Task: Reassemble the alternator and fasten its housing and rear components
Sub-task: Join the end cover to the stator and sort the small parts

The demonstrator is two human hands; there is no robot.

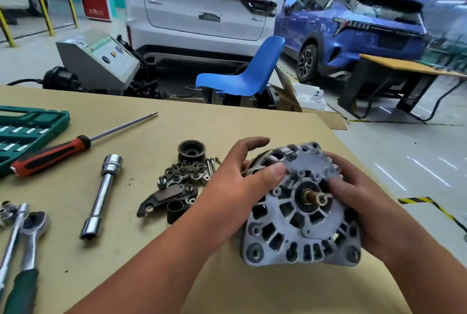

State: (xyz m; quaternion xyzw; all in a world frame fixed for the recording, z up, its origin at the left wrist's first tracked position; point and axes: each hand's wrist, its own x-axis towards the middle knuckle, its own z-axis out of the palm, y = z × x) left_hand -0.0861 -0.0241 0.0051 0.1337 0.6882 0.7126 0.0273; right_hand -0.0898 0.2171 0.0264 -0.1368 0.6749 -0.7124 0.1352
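Note:
The grey alternator housing (300,215) stands on edge at the right of the cardboard-covered table (156,258), its rear face and brass shaft end turned toward me. My left hand (235,192) grips its left side, thumb pressed on the rear face. My right hand (364,205) holds its right side, thumb near the shaft. To the left lie the dark rectifier and regulator parts (174,187), a black pulley (191,150) and a few bolts (211,163).
A long socket (102,193), a red-handled screwdriver (63,152), two ratchets (22,243) and a green socket case (27,132) lie at the left. Beyond the table stand a blue chair (247,71), a grey machine (98,61) and parked cars.

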